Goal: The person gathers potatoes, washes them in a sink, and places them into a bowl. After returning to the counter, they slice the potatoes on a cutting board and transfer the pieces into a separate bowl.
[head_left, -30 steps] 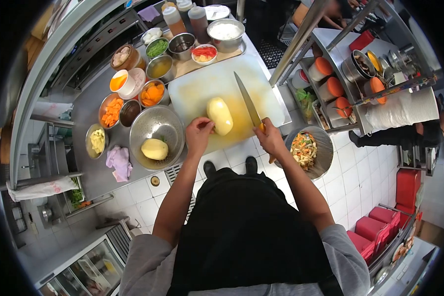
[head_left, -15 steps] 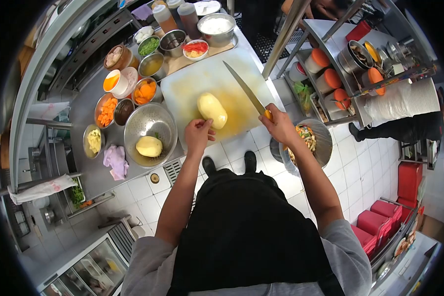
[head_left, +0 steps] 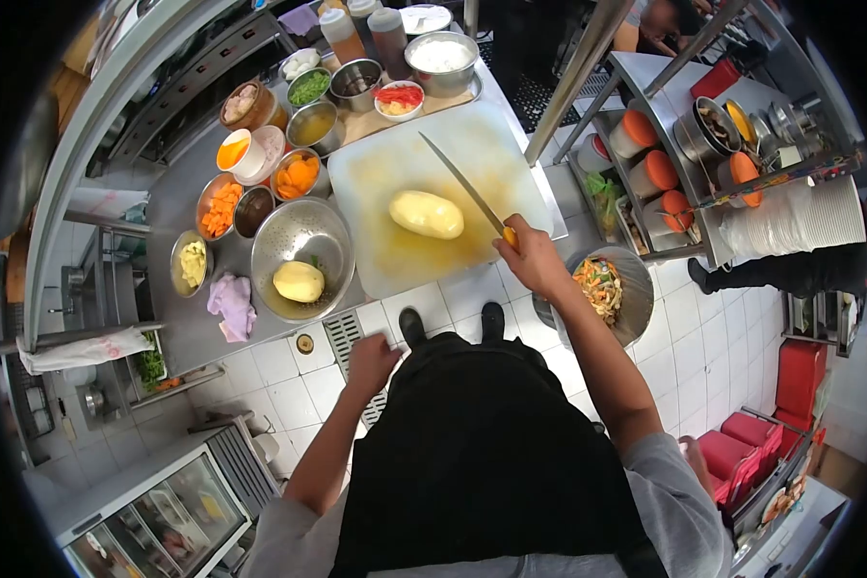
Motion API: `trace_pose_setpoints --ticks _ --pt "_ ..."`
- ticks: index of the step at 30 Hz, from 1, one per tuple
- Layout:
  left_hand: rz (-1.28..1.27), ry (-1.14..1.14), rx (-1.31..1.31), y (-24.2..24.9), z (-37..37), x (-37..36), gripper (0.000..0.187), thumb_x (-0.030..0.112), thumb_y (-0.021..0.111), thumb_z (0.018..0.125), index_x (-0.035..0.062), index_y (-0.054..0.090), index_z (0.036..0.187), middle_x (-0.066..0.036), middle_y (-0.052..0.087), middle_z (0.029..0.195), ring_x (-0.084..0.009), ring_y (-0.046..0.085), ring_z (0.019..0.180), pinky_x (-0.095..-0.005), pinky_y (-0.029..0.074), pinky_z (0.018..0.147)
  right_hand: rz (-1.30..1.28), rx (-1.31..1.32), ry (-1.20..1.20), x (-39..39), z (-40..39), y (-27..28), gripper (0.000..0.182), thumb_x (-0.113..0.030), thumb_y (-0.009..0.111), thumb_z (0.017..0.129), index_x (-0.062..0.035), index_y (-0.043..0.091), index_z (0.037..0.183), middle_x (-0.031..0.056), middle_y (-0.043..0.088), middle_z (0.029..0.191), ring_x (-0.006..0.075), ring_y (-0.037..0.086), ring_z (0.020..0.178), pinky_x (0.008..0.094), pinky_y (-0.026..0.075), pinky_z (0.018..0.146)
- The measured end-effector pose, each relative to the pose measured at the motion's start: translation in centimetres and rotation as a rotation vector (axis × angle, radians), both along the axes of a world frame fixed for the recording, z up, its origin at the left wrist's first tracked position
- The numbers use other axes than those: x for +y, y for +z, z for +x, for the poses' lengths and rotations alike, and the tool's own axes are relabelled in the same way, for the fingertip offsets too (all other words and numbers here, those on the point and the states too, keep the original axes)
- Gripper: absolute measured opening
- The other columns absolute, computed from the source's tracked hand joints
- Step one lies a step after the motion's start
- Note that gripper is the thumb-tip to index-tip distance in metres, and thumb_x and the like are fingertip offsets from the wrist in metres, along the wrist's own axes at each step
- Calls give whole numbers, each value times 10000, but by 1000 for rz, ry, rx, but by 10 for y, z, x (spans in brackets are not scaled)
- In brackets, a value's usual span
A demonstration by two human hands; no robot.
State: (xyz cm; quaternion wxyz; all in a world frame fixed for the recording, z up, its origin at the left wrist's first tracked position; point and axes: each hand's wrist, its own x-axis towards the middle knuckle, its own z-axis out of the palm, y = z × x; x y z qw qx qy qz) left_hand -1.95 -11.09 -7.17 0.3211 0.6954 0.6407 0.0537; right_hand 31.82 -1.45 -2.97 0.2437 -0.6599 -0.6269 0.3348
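Observation:
A peeled potato (head_left: 427, 214) lies crosswise on the stained white cutting board (head_left: 376, 275). My right hand (head_left: 530, 252) grips a kitchen knife (head_left: 459, 180) by its yellow handle, the long blade slanting over the board to the right of the potato. Away from the board, in front of the apron, my left hand (head_left: 373, 363) hangs with its fingers curled in and nothing visible in them. A second peeled potato (head_left: 299, 281) rests in a perforated metal bowl (head_left: 331, 236) at the board's left.
Bowls of sliced carrot (head_left: 297, 176), diced carrot (head_left: 223, 208) and pale yellow pieces (head_left: 193, 262) stand on the left. A purple cloth (head_left: 231, 306) lies near the counter edge. Below the board's right side is a bin of scraps (head_left: 599, 289). A metal post (head_left: 578, 82) rises behind.
The potato has turned from nearly upright to crosswise on the board. My left hand has let go of it and drawn back toward the apron. The knife has shifted slightly left.

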Motion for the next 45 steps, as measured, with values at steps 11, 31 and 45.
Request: trace_pose_setpoints --ticks 11,31,45 --pt "527 -410 -86 60 30 82 565 34 666 826 58 509 1368 -189 508 1331 -394 474 1251 -470 430 1027 -60 5 -45 3 -5 -3 315 -254 600 940 8 510 1092 281 663 825 483 644 838 523 506 750" --pt "-494 422 -446 45 116 179 598 408 655 898 -117 553 1165 -318 586 1129 -426 591 1111 -473 484 946 64 2 22 9 -64 -30 300 -164 577 898 72 442 1024 324 636 754 505 637 732 566 514 693" --pt "467 -285 -318 28 61 165 545 123 714 738 55 539 1250 -138 424 1346 -328 479 1256 -434 465 1016 25 -234 174 21 -72 5 274 -141 561 900 61 440 1039 310 634 734 501 637 712 570 518 669"
